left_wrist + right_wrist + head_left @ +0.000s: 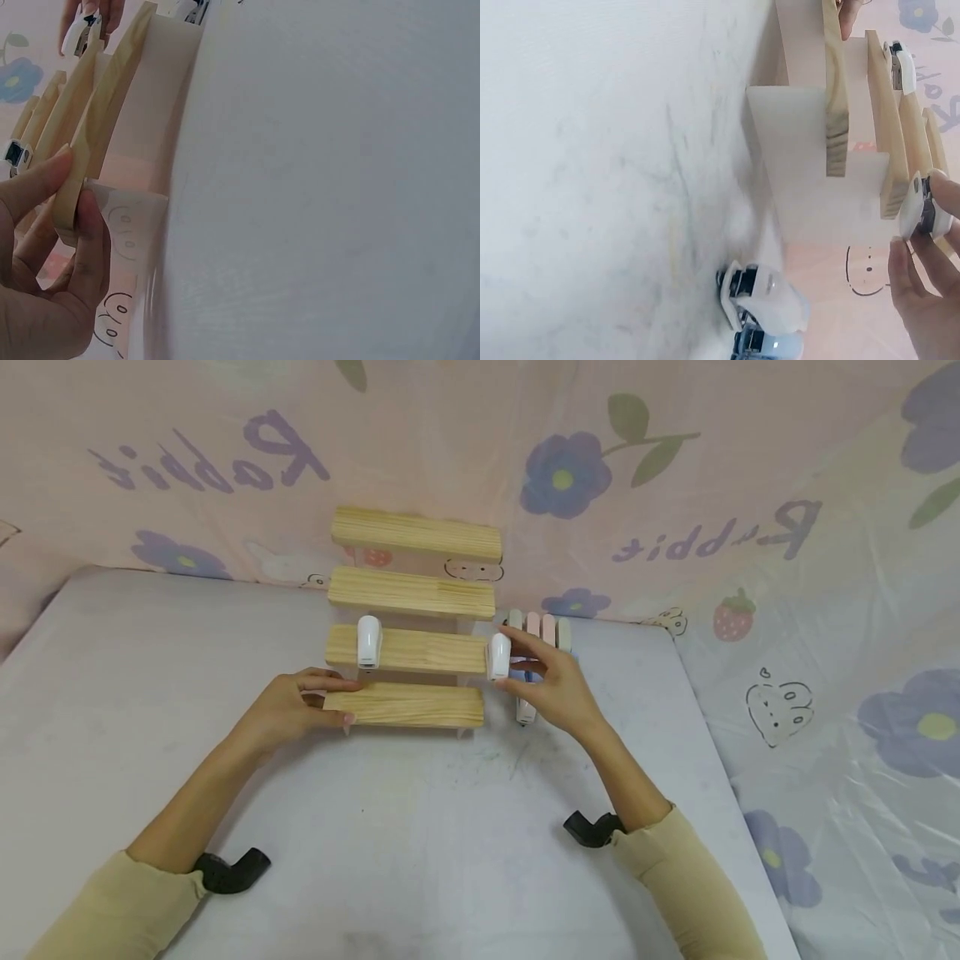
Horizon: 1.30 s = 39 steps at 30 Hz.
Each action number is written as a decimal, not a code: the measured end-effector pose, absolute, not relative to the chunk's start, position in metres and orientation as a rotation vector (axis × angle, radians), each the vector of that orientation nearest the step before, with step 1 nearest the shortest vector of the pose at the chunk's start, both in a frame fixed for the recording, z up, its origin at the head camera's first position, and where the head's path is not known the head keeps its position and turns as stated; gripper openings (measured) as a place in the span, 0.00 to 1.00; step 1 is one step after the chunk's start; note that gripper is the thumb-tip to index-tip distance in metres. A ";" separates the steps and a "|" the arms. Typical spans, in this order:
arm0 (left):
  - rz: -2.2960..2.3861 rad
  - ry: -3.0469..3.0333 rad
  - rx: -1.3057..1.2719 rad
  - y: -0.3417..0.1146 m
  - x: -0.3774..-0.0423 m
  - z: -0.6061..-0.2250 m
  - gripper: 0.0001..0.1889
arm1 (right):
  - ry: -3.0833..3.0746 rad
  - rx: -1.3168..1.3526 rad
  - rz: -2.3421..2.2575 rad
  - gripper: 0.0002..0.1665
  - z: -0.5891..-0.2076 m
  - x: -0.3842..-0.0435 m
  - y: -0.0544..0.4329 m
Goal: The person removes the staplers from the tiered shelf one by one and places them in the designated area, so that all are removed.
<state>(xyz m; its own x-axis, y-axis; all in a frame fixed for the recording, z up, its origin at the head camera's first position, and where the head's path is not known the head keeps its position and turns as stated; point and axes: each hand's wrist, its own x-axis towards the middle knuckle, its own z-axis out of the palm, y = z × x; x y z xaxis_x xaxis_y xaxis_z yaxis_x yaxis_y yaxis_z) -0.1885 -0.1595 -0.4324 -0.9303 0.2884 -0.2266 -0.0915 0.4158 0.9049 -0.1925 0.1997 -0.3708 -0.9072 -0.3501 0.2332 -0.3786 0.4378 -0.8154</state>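
A stepped display rack with pale wooden boards (408,706) stands near the back wall. My left hand (288,710) grips the left end of its lowest board, thumb on one face and fingers on the other in the left wrist view. My right hand (555,685) holds a white stapler (498,657) between thumb and fingers at the right end of the second board from the front. In the right wrist view, this stapler (922,206) is right at the board's end. Another white stapler (368,643) sits near the left end of that same board.
Right of the rack, a white stapler (527,710) and a blue stapler (776,345) lie on the white tabletop (360,852). Behind them stand several green and pink staplers (549,628), partly covered by my right hand. A printed curtain (450,435) hangs behind the rack.
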 end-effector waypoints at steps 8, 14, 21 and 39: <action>1.496 2.354 0.193 -0.160 -0.186 -0.431 0.30 | -2.694 0.624 1.480 0.39 -0.368 -0.185 0.210; 1.476 2.361 0.189 -0.160 -0.186 -0.431 0.29 | -2.742 0.575 1.451 0.39 -0.365 -0.179 0.218; 1.456 2.376 0.198 -0.159 -0.188 -0.432 0.29 | -2.744 0.551 1.420 0.38 -0.367 -0.175 0.229; 1.478 2.353 0.193 -0.160 -0.186 -0.429 0.29 | -2.771 0.483 1.453 0.38 -0.384 -0.168 0.256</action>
